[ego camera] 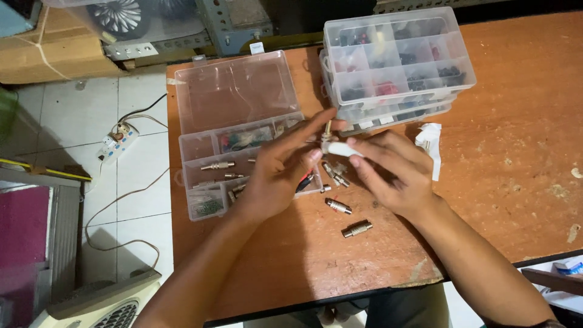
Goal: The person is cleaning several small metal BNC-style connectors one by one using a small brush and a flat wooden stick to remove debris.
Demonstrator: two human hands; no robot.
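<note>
Both hands meet above the table: left hand (280, 173) and right hand (393, 173) pinch a small white-sleeved connector (341, 147) between fingertips, assembly apparently unfinished, with loose metal plugs (347, 209) lying just below the grip.

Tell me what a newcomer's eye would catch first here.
Both hands meet mid-table: the left hand and right hand pinch a small white connector piece. Loose metal plugs lie just below, with an open compartment box left and stacked clear organizers behind.
</note>
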